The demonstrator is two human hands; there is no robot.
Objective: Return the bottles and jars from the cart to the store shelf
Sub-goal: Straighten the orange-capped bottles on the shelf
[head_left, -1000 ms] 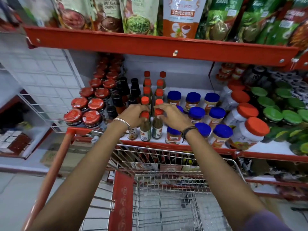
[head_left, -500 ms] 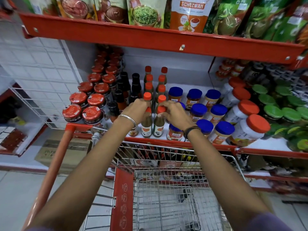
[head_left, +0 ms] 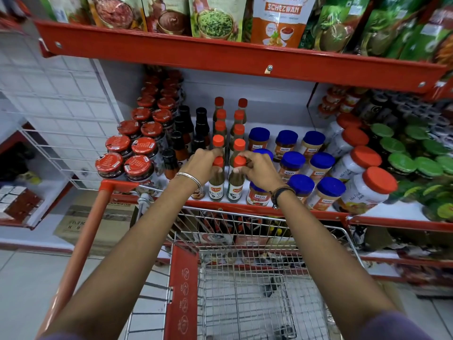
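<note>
The left hand (head_left: 202, 165) pinches the red cap of one brown glass sauce bottle (head_left: 216, 182); the right hand (head_left: 257, 171) pinches its twin (head_left: 235, 184) at 3 o'clock; both stand at the red-edged white store shelf's (head_left: 245, 209) front, apparently squaring the rows; the wire cart (head_left: 245, 303) looks empty.

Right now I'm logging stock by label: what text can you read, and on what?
"SCHEZWAN": orange-and-white pouch, top shelf.
"VEEBA": blue-lidded jars.
"Jam": big orange-lidded jar.
"Del Monte": the two front bottles under the hands.
Red jar lids, cardboard box: too blurred.
</note>
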